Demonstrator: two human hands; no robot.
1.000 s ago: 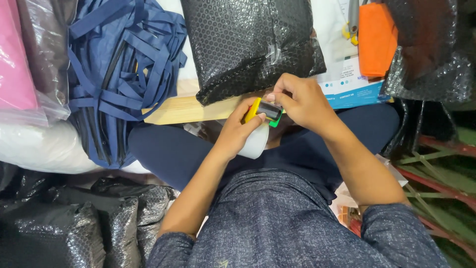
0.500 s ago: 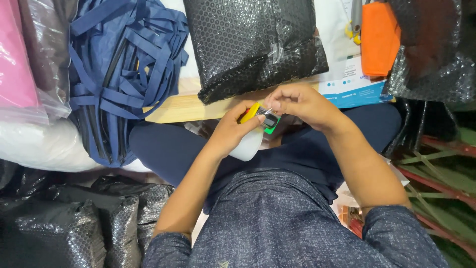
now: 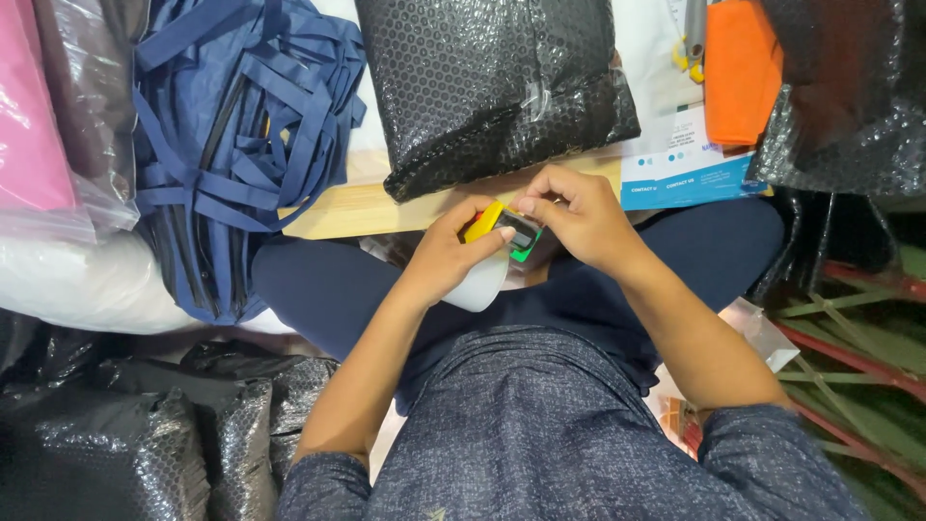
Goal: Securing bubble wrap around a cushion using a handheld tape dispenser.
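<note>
Both my hands meet over my lap on a small dark gadget (image 3: 518, 234) with a yellow end and a green edge. My left hand (image 3: 446, 256) grips its yellow end, and a white rounded object (image 3: 479, 282) shows under this hand. My right hand (image 3: 577, 218) pinches the gadget's dark top from the right with thumb and fingers. What the gadget is, I cannot tell. A low wooden board (image 3: 359, 205) lies just beyond my hands.
A black bubble-wrap parcel (image 3: 487, 87) lies on the board. A heap of navy straps and bags (image 3: 236, 145) sits at left, beside pink and clear plastic packs (image 3: 48, 116). An orange item (image 3: 741, 68) and a blue-white leaflet (image 3: 690, 169) are at right. Black bubble bags (image 3: 116, 434) fill the lower left.
My hands have stayed together on the gadget, shifting only slightly; my right fingers have moved a little on its top. Nothing else has moved.
</note>
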